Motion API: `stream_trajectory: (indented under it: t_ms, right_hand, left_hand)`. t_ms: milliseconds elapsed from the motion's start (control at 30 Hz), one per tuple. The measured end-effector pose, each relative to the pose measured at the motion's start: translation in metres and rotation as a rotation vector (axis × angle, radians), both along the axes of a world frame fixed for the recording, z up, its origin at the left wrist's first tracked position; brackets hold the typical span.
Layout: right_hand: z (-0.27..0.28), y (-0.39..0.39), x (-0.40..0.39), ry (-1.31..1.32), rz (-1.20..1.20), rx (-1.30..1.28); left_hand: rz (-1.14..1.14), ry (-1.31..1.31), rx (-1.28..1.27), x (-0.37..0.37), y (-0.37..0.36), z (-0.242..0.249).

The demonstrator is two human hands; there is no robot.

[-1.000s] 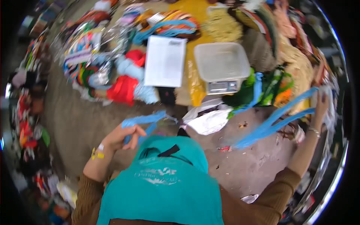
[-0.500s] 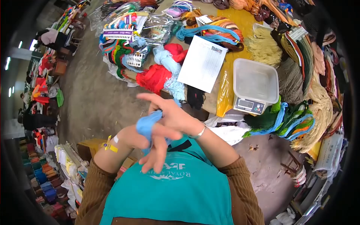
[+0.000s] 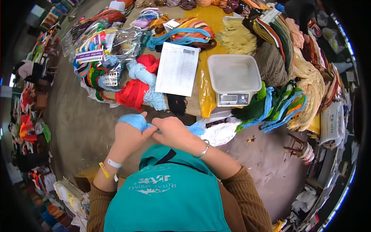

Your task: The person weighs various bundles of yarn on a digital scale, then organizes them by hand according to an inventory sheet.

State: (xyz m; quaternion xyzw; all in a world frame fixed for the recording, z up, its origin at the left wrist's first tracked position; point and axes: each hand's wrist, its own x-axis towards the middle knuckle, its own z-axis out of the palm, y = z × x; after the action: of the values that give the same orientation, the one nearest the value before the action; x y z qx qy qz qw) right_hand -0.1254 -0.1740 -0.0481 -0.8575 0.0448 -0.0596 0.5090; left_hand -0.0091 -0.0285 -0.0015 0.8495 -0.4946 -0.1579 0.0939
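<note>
A bundle of light blue embroidery thread (image 3: 132,121) lies over the back of my left hand (image 3: 129,139), whose fingers are closed on it. Pressed up against that thumb, my right hand (image 3: 172,132) is closed in a pinch on the same thread. A loose blue tail (image 3: 197,128) comes out beyond the right hand, toward the white cloth. My fingertips are partly hidden where the hands meet. Both hands are in front of the teal apron (image 3: 166,197), short of the table edge.
On the table lie red skeins (image 3: 132,94), pale blue skeins (image 3: 156,99), a printed sheet (image 3: 177,69) and black thread (image 3: 176,104). A scale (image 3: 232,99) carries a plastic tub (image 3: 234,73). Green and blue skeins (image 3: 266,104) overhang the edge by a white cloth (image 3: 220,133). A small stool (image 3: 295,145) stands right.
My left hand has turned from fingers stretched downward to closed around the blue thread. The right hand has come in to pinch it. The view has shifted, so the table things sit further left.
</note>
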Motion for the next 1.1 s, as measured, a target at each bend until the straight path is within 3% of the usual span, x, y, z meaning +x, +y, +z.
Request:
stream_trajectory:
  t_ms: [67, 100, 167, 200, 267, 300, 400, 533, 567, 633, 667, 700, 733, 767, 800, 867, 933, 1033, 1100]
  right_hand:
    - [-0.005, 0.001, -0.009, 0.049, -0.023, -0.041]
    - [-0.006, 0.002, -0.013, 0.059, -0.078, 0.083]
    - [-0.006, 0.001, -0.021, 0.155, -0.102, 0.188]
    - [-0.006, 0.004, -0.026, 0.158, -0.114, 0.189]
    - [-0.006, 0.009, -0.033, -0.022, -0.400, 0.084]
    - [-0.007, 0.007, -0.037, 0.064, -0.372, 0.061]
    - [-0.018, 0.007, -0.043, 0.131, -0.319, -0.097]
    - [-0.045, 0.004, -0.049, -0.010, -0.486, 0.175]
    - [-0.048, 0.003, -0.053, 0.056, -0.566, 0.274]
    - [-0.072, 0.002, -0.055, 0.033, -0.653, 0.501]
    - [-0.092, 0.004, -0.054, 0.062, -0.688, 0.653]
    - [-0.086, 0.003, -0.055, 0.134, -0.734, 0.988]
    - [-0.076, 0.000, -0.057, 0.210, -0.767, 1.325]
    - [-0.067, -0.002, -0.057, 0.245, -0.800, 1.488]
    - [-0.071, -0.003, -0.059, 0.226, -0.747, 1.623]
    - [-0.083, -0.004, -0.066, 0.175, -0.585, 1.787]
    - [-0.062, -0.007, -0.074, 0.119, -0.592, 1.671]
    - [-0.086, -0.014, -0.098, 0.103, -0.508, 1.151]
    - [-0.091, -0.016, -0.108, 0.154, -0.546, 1.130]
  left_hand:
    - [0.378, 0.816, 0.215, 0.001, -0.003, -0.003]
    - [0.368, 0.817, 0.219, -0.002, -0.006, -0.007]
    - [0.739, 1.714, -0.180, -0.015, -0.012, -0.026]
    - [0.769, 1.885, -0.256, -0.020, -0.015, -0.035]
    - [0.755, 1.973, -0.317, -0.031, -0.019, -0.049]
    - [0.749, 2.056, -0.394, -0.035, -0.021, -0.054]
    - [0.700, 1.931, -0.387, -0.050, -0.031, -0.061]
    - [0.612, 1.695, -0.277, -0.059, -0.034, -0.057]
    - [0.613, 1.696, -0.271, -0.061, -0.031, -0.060]
    - [0.211, 1.123, -0.222, -0.066, -0.027, -0.055]
    - [0.135, 0.961, -0.253, -0.075, -0.032, -0.043]
    - [0.143, 0.960, -0.247, -0.075, -0.033, -0.041]
    - [-0.049, 0.709, -0.275, -0.075, -0.033, -0.039]
    - [-0.236, 0.453, -0.296, -0.074, -0.033, -0.039]
    - [-0.330, 0.419, -0.447, -0.074, -0.036, -0.042]
    - [-0.372, 0.481, -0.502, -0.066, -0.040, -0.038]
    - [-0.379, 0.569, -0.481, -0.050, -0.034, -0.039]
    - [0.098, 1.286, -0.934, -0.036, -0.045, -0.034]
    - [0.096, 1.393, -0.916, -0.027, -0.051, -0.029]
